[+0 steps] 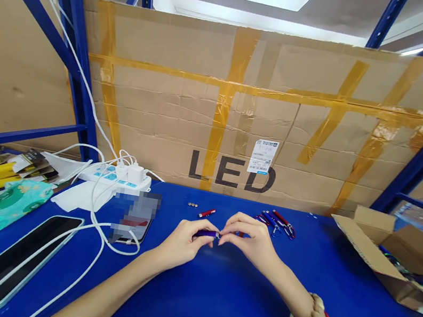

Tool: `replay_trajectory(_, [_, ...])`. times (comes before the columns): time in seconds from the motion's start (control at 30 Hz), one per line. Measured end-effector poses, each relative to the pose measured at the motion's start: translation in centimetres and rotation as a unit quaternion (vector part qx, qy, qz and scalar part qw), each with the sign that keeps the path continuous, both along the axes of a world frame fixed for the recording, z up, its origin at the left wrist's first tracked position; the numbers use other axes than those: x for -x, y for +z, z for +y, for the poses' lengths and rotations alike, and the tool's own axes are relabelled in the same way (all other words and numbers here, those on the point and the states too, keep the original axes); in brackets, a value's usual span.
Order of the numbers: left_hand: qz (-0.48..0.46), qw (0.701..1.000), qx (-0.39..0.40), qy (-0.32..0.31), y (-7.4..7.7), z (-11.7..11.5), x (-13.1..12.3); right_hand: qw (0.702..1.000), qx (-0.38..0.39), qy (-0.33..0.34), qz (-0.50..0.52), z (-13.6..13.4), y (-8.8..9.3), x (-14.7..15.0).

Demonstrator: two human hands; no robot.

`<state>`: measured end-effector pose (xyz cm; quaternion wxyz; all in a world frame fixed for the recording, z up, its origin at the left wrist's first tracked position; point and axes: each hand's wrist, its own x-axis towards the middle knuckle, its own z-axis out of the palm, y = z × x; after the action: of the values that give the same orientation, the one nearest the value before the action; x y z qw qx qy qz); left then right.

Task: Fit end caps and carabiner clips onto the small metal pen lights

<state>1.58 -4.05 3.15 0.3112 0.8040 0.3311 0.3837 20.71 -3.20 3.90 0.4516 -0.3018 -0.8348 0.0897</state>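
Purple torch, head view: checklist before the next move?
1. Purple torch gripped by left hand: ok.
2. Right hand pinching its tip end: ok.
3. Tip cap on or off: cannot tell, hidden in the pinch.
4. Button cells on blue table, apart from both hands: ok.
5. Red torch lying clear behind the hands: ok.
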Motion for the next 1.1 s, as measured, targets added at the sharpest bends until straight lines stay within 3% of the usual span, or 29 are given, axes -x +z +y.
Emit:
replay_trajectory(0.1, [0.004, 1.000, 0.008, -0.007, 0.0, -0.1, 0.1, 0.999, 0.045, 0.007, 0.018, 0.0, -0.1, 0.1])
replay_trajectory(0.2, [0.003, 1.000, 0.008, -0.002, -0.3, -0.1, 0.1, 0.987, 0.150, -0.004, 0.059, -0.1, 0.0, 0.4])
replay_trajectory(0.5, [-0.026, 0.997, -0.056, 0.055, -1.6, -0.2, -0.2, 0.906, 0.409, -0.037, 0.101, -0.3, -0.7, 1.5])
replay_trajectory(0.6, [-0.031, 0.996, -0.068, 0.056, -1.6, -0.1, -0.3, 0.883, 0.456, -0.033, 0.108, -0.3, -0.7, 1.5])
replay_trajectory(0.73, [-0.047, 0.996, -0.041, 0.057, -1.2, -0.1, -0.6, 0.881, 0.457, -0.040, 0.115, -0.1, -0.5, 1.5])
replay_trajectory(1.1, [-0.112, 0.988, 0.068, 0.087, -1.2, -0.1, -1.7, 0.932, 0.345, -0.048, 0.104, 0.7, -0.4, 0.3])
